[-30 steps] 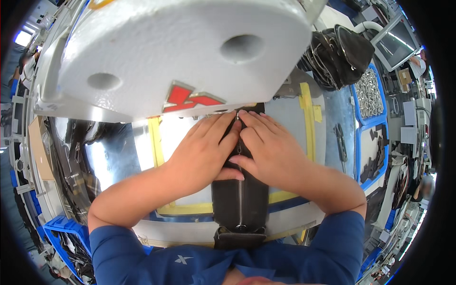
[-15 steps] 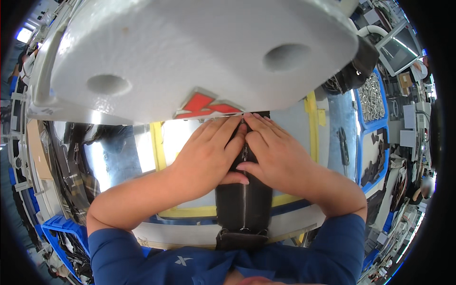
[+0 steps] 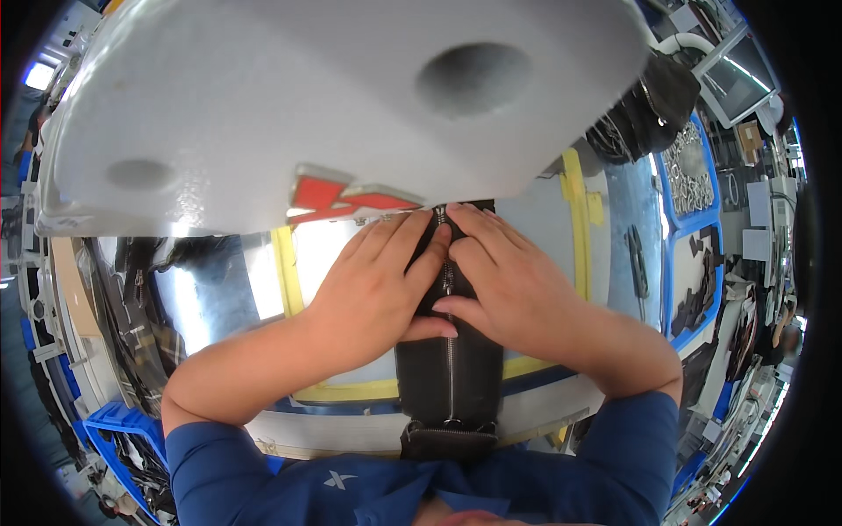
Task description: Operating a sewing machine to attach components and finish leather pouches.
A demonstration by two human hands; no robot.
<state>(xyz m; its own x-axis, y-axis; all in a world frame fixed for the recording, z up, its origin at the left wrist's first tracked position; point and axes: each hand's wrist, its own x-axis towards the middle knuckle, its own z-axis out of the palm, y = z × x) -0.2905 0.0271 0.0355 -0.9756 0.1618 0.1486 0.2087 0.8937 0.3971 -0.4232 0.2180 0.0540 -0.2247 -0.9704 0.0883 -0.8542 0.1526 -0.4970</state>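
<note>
Black zippered piece (image 3: 424, 377) beneath left grip (image 3: 373, 285) and right grip (image 3: 517, 285).
Both rest palm-down, unclenched; the piece extends from between them toward six o'clock.

Zippered piece (image 3: 474, 377) on table (image 3: 548, 254); machine (image 3: 351, 96) beyond, trays (image 3: 674, 231) right.

We find the bulky, glossy white machine housing (image 3: 351, 105) barring the way above and just beyond our bare left hand (image 3: 373, 285) and bare right hand (image 3: 504, 280), which together block the upper stretch of the long black piece with a metal zip (image 3: 449, 381). To our right, a hand could pass low across the pale, flat worktop (image 3: 548, 237), until the slim black tool (image 3: 638, 263) and shallow blue plastic trays (image 3: 671, 289) stand in the way.
</note>
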